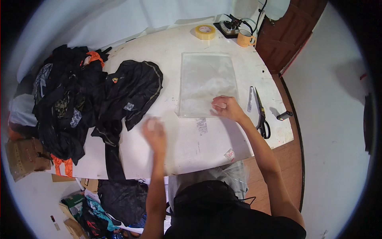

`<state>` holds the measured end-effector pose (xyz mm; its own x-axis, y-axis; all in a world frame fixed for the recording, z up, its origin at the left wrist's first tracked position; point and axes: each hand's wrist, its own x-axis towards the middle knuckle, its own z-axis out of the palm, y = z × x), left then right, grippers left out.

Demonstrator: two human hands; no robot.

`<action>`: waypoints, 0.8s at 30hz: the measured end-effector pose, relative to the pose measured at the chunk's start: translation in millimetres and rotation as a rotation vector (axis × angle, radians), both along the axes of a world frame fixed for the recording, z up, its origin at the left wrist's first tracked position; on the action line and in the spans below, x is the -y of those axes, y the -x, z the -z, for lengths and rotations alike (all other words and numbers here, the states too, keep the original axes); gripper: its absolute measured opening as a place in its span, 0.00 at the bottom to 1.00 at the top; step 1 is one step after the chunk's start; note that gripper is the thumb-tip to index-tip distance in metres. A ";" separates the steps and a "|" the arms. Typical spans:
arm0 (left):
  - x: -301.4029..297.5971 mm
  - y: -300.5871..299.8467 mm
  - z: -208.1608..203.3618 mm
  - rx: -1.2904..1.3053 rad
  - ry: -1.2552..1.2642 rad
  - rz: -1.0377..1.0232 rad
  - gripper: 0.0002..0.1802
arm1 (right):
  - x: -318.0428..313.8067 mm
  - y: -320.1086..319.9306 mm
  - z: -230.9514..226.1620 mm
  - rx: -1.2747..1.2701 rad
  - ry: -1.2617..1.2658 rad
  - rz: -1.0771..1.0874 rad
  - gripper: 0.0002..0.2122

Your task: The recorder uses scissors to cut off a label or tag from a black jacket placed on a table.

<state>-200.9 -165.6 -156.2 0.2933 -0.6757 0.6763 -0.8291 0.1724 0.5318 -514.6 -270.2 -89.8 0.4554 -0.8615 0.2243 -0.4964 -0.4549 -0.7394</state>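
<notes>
- nearest, the person's black shirt [223, 213] fills the near edge, between the two forearms.
- white tabletop [187, 151], spreading under the work.
- dark clothing pile [67, 103] on the left, with a black garment [139, 85] spread at its right.
- clear plastic sheet [207, 71] lying flat, right of the garment; keeping it square and smooth should help avoid creases.
- scissors [261, 113] right of the plastic; their blades are best kept off it.
- left hand [154, 129], blurred near the garment; cannot tell its grip.
- right hand [227, 106] at the plastic's near right part, fingers curled; cannot tell whether its grip holds any. a light edge pinch would likely serve best.
</notes>
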 end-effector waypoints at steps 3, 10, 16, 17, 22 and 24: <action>4.0 77.0 -31.7 -0.032 -0.160 0.804 0.08 | -6.1 -8.3 -3.9 0.029 0.070 0.073 0.09; 61.3 103.3 -47.0 0.234 -0.238 0.833 0.11 | -10.9 -2.4 -11.9 -0.028 0.069 0.184 0.10; 75.2 96.6 -56.8 0.142 -0.443 0.941 0.10 | -21.2 14.5 -8.6 0.021 0.023 0.239 0.11; 78.0 92.8 -58.0 0.112 -0.437 0.957 0.09 | -22.6 15.4 -6.4 0.026 0.021 0.246 0.11; 79.5 93.4 -56.5 0.169 -0.383 0.990 0.09 | -25.5 30.2 7.8 -0.184 0.299 0.209 0.08; 66.8 99.7 -54.0 0.416 -0.416 0.792 0.11 | -32.5 31.6 13.0 -0.268 0.330 0.222 0.07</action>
<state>-300.5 -232.3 -102.2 -0.5540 -0.7815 0.2870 -0.6894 0.6239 0.3681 -546.2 -237.7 -102.8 0.3472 -0.8474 0.4018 -0.7616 -0.5048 -0.4064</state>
